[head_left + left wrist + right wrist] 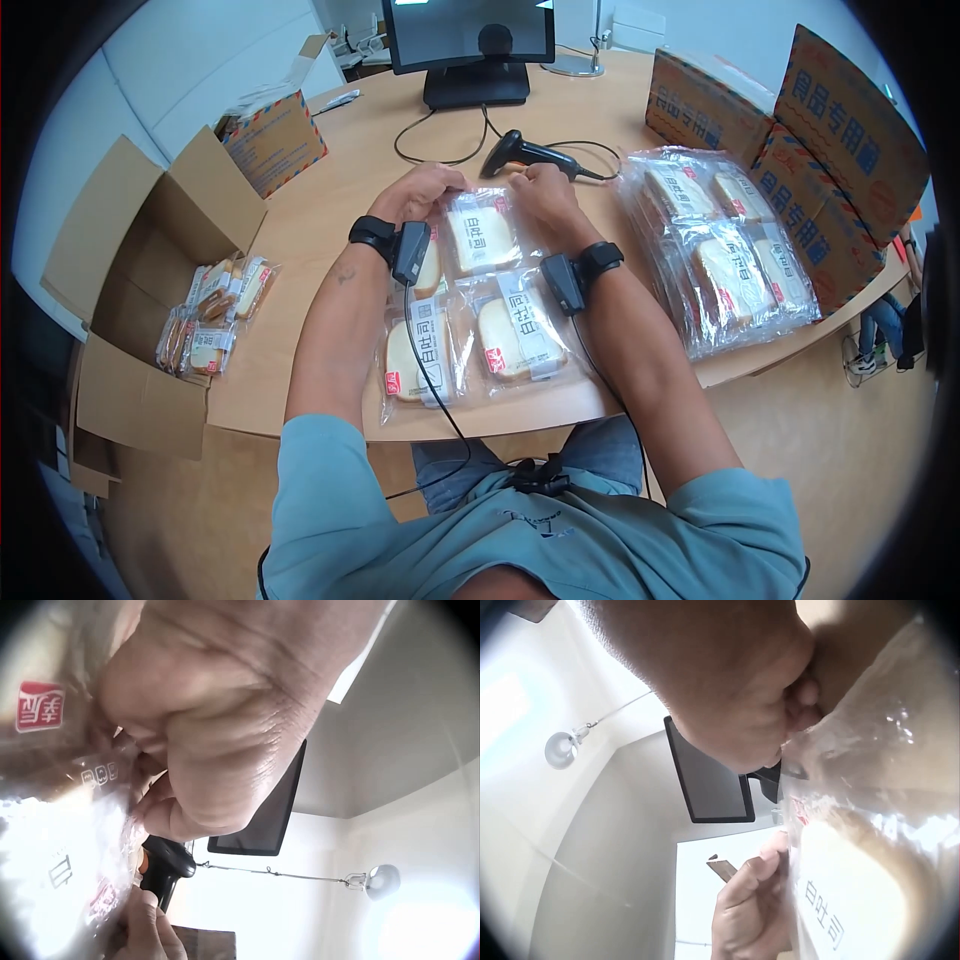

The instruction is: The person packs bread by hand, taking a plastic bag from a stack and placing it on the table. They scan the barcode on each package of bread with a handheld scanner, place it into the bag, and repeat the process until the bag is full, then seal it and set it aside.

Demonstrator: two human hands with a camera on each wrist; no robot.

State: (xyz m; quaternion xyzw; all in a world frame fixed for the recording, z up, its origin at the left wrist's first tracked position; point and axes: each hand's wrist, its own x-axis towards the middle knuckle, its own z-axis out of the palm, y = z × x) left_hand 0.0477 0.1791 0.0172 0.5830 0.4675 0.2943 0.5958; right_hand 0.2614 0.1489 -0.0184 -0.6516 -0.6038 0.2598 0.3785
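Note:
Several clear-wrapped bread packs lie before the person, among them one at the top [482, 236] and one at lower right [520, 336]. The left hand [425, 190] pinches the far left edge of the wrapping; in the left wrist view its fingers [161, 814] curl at the plastic beside a red label [40, 706]. The right hand [548, 200] pinches the far right edge of the same wrapping, and in the right wrist view the hand [727, 690] has curled fingers on the clear plastic [870, 772] above a white bread slice [847, 892].
A black scanner [525, 155] lies just beyond the hands, before a monitor [470, 40]. A larger wrapped stack of bread [720, 250] is at right, with printed cartons [830, 150] behind. An open carton [140, 390] holding bread packs [210, 315] stands at left, another carton [275, 145] behind.

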